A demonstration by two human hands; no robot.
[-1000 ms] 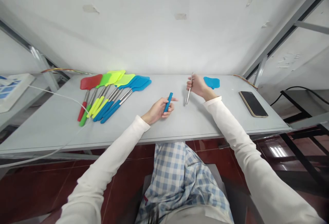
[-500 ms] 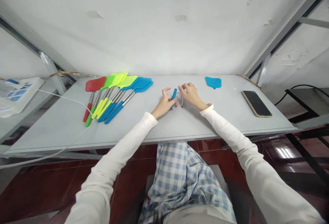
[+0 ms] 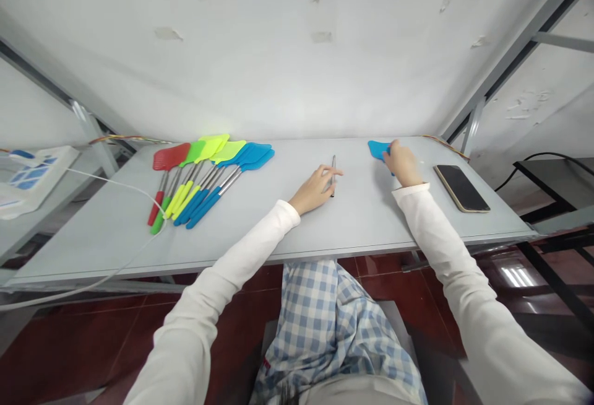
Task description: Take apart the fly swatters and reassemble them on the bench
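I operate with both hands on separate parts at the pale grey, flat-topped table (image 3: 357,219). The left hand (image 3: 312,191) is at the slim, silver, straight metal rod (image 3: 333,162), near the middle of the table; its index finger extends across the rod and the other fingers curl beside it. I cannot tell whether these fingers grip the rod or only rest on it. The right hand (image 3: 404,163) has its fingers bunched at the right edge of the flat, bright blue plastic swatter head (image 3: 377,148), which lies toward the back of the table, right of the rod. A short strip of blue shows below these fingers; I cannot tell whether it belongs to the head, nor how firmly the hand grasps. To handle the head well, I judge that thumb and fingers should oppose each other close to its narrow end, leaving the broad blade unbent. Keep the left hand light and steady, so the rod neither rolls nor turns. Keep the right wrist clear of the black-screened, pale-edged smartphone (image 3: 461,188), which lies just beyond it. The fanned row of red, green, yellow and blue metal-shafted swatters (image 3: 198,199) lies well apart on the left and should stay undisturbed.
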